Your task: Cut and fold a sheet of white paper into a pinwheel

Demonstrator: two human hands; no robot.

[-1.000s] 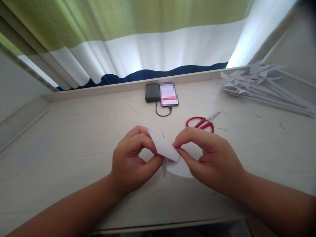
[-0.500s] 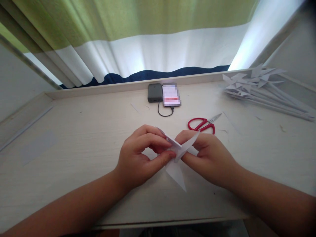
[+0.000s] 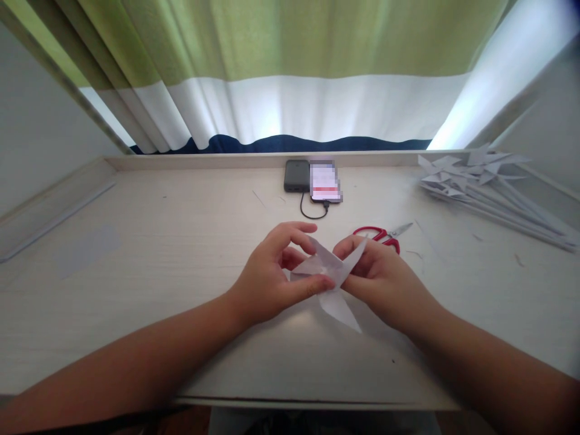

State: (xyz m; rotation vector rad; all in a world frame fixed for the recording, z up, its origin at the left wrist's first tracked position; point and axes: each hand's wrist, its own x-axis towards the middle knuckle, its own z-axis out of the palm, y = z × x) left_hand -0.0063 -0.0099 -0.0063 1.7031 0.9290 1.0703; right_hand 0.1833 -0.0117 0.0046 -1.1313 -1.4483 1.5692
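Note:
A white folded paper pinwheel [image 3: 342, 311] is held between my two hands above the front of the table, its pointed blades fanning out. My left hand [image 3: 276, 275] presses its thumb near the pinwheel's centre, while its fingers curl behind the upper left blade. On the other side, my right hand [image 3: 385, 278] pinches the paper by the right blade with thumb and forefinger; the other fingers are curled and partly hidden. Just beyond my right hand lie red-handled scissors [image 3: 385, 234], their blades pointing right.
Several paper pinwheels on paper sticks [image 3: 480, 175] lie piled at the back right. A dark power bank [image 3: 296, 176] is cabled to a phone [image 3: 325, 181] near the back ledge. A paper sheet [image 3: 88, 248] lies at left on the white table [image 3: 190, 223], with scattered scraps.
The pinwheel has turned to show more of its face. My left fingers have lifted and loosened, with the thumb still on the centre. The camera view has shifted slightly.

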